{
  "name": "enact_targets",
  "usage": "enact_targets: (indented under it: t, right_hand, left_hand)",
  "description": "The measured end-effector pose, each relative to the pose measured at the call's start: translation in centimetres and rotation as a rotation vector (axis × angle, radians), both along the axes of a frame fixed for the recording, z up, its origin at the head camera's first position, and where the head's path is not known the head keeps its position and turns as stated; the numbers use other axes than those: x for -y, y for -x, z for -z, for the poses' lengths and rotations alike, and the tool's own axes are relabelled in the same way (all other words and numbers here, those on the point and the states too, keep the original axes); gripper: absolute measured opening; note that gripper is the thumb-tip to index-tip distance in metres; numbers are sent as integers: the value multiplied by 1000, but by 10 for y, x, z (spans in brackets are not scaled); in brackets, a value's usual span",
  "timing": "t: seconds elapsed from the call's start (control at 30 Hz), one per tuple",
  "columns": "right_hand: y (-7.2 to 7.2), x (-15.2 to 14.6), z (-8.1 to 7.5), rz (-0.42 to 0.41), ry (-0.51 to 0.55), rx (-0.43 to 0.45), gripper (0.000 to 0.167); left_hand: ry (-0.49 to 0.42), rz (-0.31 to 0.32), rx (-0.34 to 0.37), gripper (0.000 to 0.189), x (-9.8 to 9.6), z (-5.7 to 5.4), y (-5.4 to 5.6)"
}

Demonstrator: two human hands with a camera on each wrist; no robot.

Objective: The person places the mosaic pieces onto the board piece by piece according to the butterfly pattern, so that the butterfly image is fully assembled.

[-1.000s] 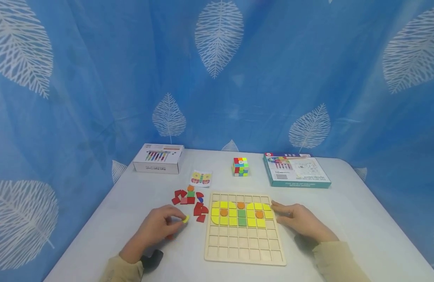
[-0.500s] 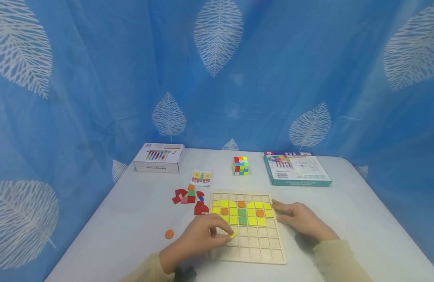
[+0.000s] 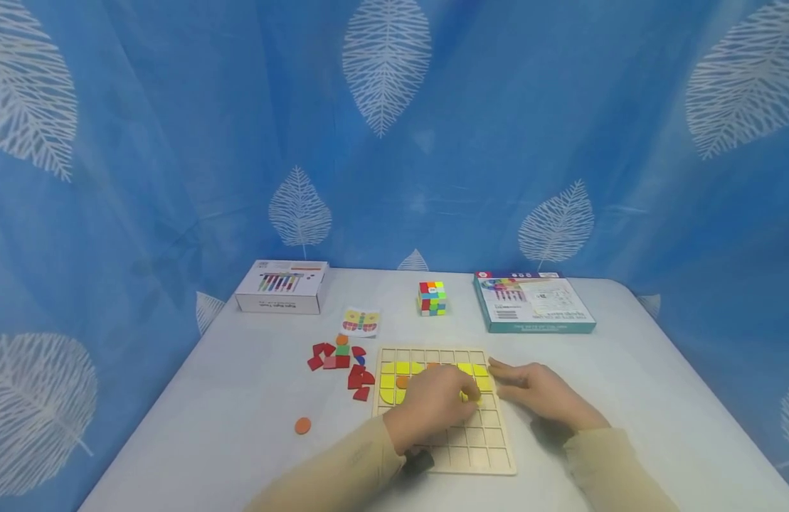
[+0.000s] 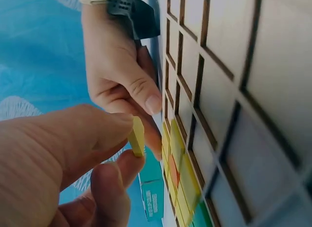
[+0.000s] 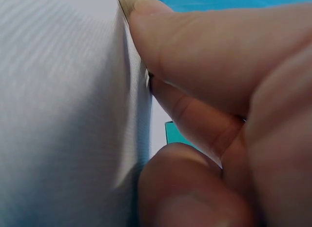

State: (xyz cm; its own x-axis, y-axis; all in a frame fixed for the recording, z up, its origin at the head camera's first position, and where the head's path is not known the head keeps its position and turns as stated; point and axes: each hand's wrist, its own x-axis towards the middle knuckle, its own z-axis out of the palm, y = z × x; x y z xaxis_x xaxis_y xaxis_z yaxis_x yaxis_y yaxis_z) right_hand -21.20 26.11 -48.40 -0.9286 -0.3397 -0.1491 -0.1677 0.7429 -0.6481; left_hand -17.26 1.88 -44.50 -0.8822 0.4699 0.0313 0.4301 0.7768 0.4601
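Note:
Between thumb and index finger, my left hand (image 3: 435, 400) pinches a small yellow tile (image 4: 137, 136) over the wooden grid board (image 3: 477, 456). The tile is close to the lower right of the yellow pattern; its full outline is hidden by the fingers. My right hand (image 3: 543, 392) lies against the board's right edge, fingertips at the rim, with relaxed fingers. Yellow tiles (image 3: 388, 380) fill part of the upper rows, along with an orange disc (image 3: 402, 382). The left hand covers the middle of the pattern.
Left of the board lie several red tiles (image 3: 356, 380), a green tile (image 3: 343, 350) and a loose orange disc (image 3: 302, 426). Behind are a butterfly pattern card (image 3: 360, 322), a puzzle cube (image 3: 432, 299), a white box (image 3: 282, 287) and a teal-edged box (image 3: 533, 302).
My left hand has carried the yellow tile rightward from beside the red tiles to over the board's pattern. An orange disc now shows on the table where that hand was. The right hand stays put.

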Motion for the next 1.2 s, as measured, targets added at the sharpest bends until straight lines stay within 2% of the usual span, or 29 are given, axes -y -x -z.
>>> enact_targets:
  t: [0.17,0.37,0.6,0.97,1.2]
  right_hand:
    - [-1,-1,1,-20,8,-34,45]
    - [-1,-1,2,-40,15,-55,45]
    - [-1,-2,1,-39,10,-53,46]
    - [0,-3,0,-55,26,-61,48]
    - [1,-3,2,-50,22,-58,47]
  left_hand:
    - [70,45,-43,15,-17,1,7]
    - [165,43,-44,17,-29,5,8]
    - [163,48,-24,15,-33,10,10]
    - [134,32,-71,19,-34,15,17]
    - [129,12,-63,15,-35,16,18]
